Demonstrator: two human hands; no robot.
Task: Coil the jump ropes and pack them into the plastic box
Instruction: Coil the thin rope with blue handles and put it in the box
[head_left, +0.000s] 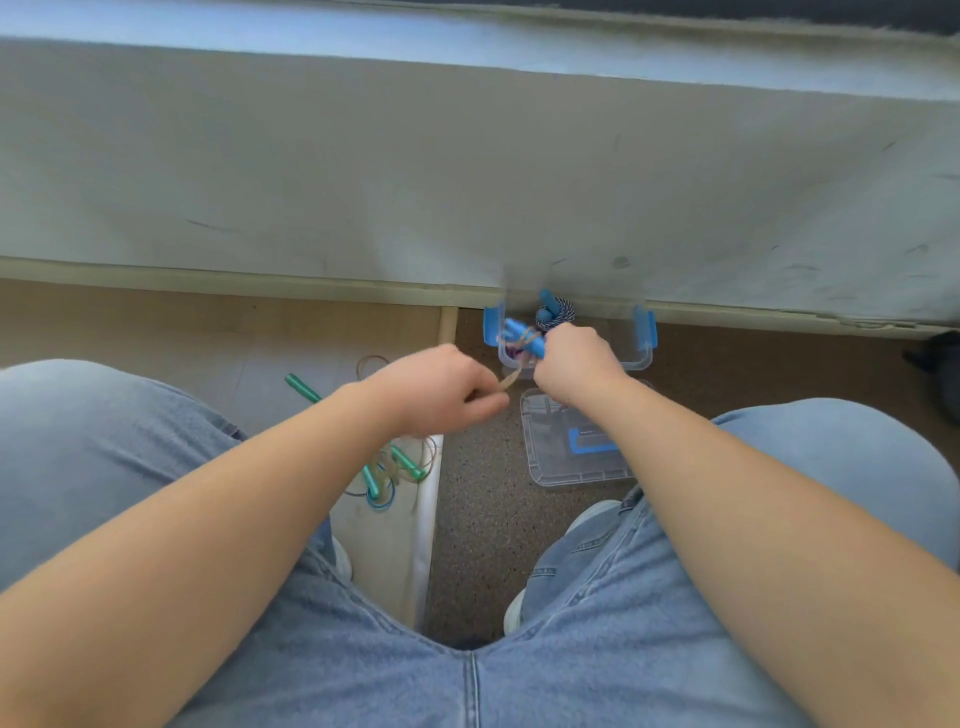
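My right hand (574, 364) grips the blue handles of a jump rope (522, 335), with tan cord wound around them, just above the clear plastic box (644, 358). My left hand (441, 387) pinches the loose tan cord end (509, 382) and holds it taut toward the handles. The box has blue side latches and stands on the floor against the wall base. A coiled rope with blue handles and dark braided cord (556, 312) sits inside it at the back. Green-handled jump ropes (389, 470) lie loosely tangled on the floor under my left forearm.
The box's clear lid (566, 467) with a blue handle lies on the floor in front of the box, partly under my right forearm. A pale wall (467, 182) rises just behind the box. My knees in blue jeans flank the work area. A dark object (940, 364) lies at the far right.
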